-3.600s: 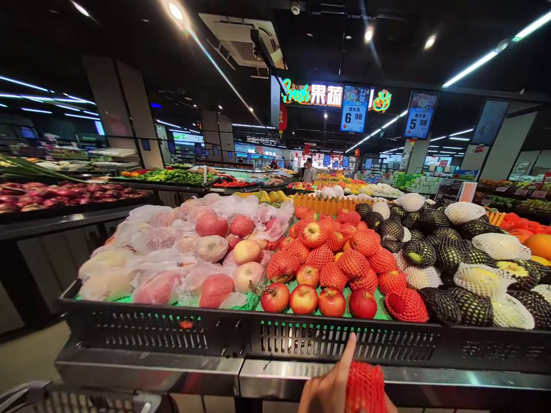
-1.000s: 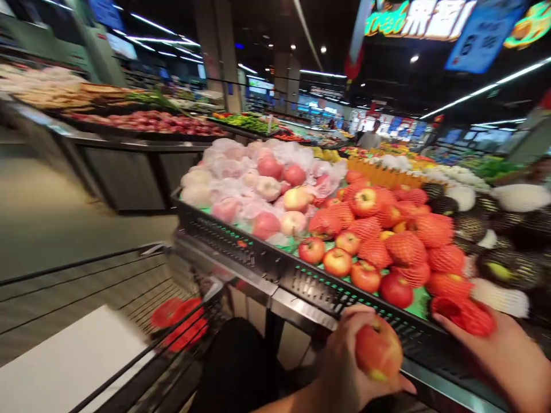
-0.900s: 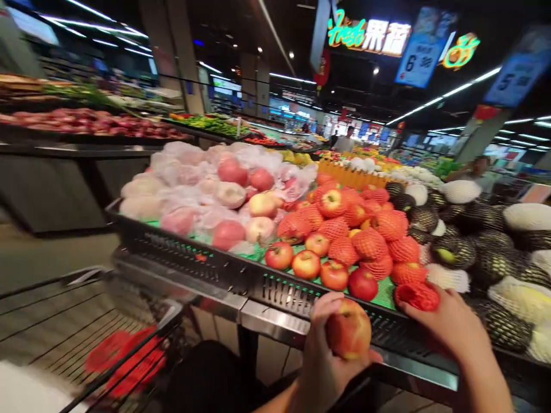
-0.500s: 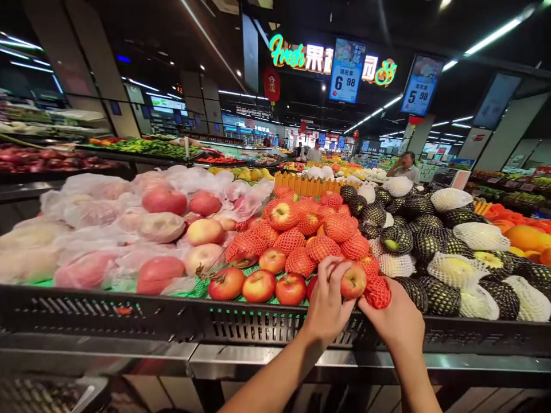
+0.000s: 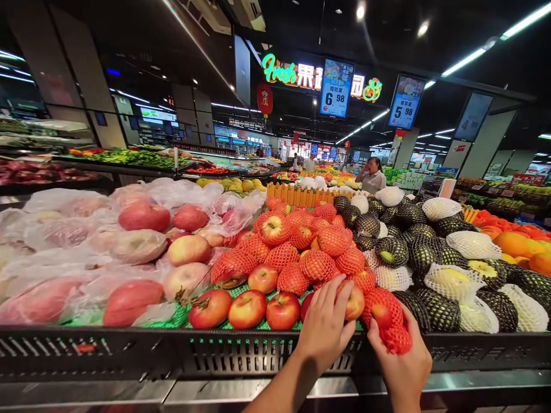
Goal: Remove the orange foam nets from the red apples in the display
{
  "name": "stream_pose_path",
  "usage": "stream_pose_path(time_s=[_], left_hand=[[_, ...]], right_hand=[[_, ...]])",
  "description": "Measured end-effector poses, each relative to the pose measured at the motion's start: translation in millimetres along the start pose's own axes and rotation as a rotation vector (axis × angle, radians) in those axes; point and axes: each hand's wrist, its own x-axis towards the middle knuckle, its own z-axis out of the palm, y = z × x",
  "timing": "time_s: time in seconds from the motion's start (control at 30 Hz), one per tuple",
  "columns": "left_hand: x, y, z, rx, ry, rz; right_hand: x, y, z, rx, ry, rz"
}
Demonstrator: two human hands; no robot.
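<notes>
My left hand [image 5: 325, 321] is closed around a bare red-yellow apple [image 5: 355, 303], low at the front of the crate by the black rim. To its right, my right hand [image 5: 404, 355] grips a bunched red foam net [image 5: 395, 338] between thumb and fingers. Whether fruit is inside that net I cannot tell. Left of my left hand, several bare apples, such as one red-yellow apple [image 5: 247, 310], line the front on green matting. Behind them is a pile of apples in red foam nets [image 5: 316, 265].
Bagged large pinkish fruits [image 5: 138, 218] lie to the left. On the right are green fruits in black and white nets [image 5: 424, 252]. A black crate wall [image 5: 224, 355] runs along the front above a metal ledge [image 5: 206, 393]. A person [image 5: 373, 178] stands beyond the display.
My left hand has lowered the apple toward the crate front. My right hand with the red net has moved away from it, to the right. The camera view has tilted up.
</notes>
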Motion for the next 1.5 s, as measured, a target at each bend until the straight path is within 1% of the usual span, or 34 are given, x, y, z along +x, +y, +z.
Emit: stream_pose_path(time_s=[0.1, 0.2, 0.27, 0.43, 0.5, 0.6, 0.7, 0.87, 1.0, 1.13, 1.3, 1.4, 1.5], left_hand=[[2.2, 2.0, -1.0, 0.088, -0.06, -0.032], [0.5, 3.3, -1.0, 0.168, -0.08, 0.002], [-2.3, 3.4, 0.0, 0.199, -0.047, 0.018], [-7.8, 1.6, 6.0, 0.243, 0.095, 0.098], [-8.5, 1.4, 7.8, 0.253, 0.122, 0.107], [-8.7, 2.8, 7.9, 0.276, 0.131, 0.083], [-9.3, 4.3, 6.6, 0.255, 0.102, 0.069], [-10.6, 5.1, 9.1, 0.197, -0.006, 0.062], [-10.0, 5.8, 10.6, 0.169, -0.03, 0.053], [-10.0, 5.5, 11.3, 0.14, -0.073, 0.027], [-9.0, 5.3, 13.2, 0.216, -0.098, 0.004], [-7.2, 6.8, 11.1, 0.223, -0.103, -0.012], [-5.2, 8.6, 9.1, 0.21, -0.097, -0.009]], right_hand=[[0.2, 1.3, -1.2, -0.002, -0.017, -0.002], [1.1, 2.5, -1.1, -0.031, -0.03, -0.017], [1.1, 3.4, -0.6, -0.036, -0.032, -0.031], [0.7, 4.1, 0.6, -0.013, -0.042, -0.029], [1.0, 3.2, 0.6, -0.011, -0.045, -0.026], [0.8, 2.9, 0.3, -0.034, -0.029, -0.037], [-2.0, 6.3, -0.1, -0.043, -0.014, -0.065], [-9.2, 14.2, 0.0, 0.078, 0.017, -0.087], [-13.0, 16.4, 1.9, 0.127, 0.024, -0.068], [-19.3, 17.2, 6.6, 0.134, 0.005, -0.006], [-34.8, 17.5, 14.5, 0.248, 0.018, 0.195], [-42.8, 18.4, 18.1, 0.373, 0.002, 0.314], [-45.3, 17.9, 19.8, 0.422, 0.005, 0.401]])
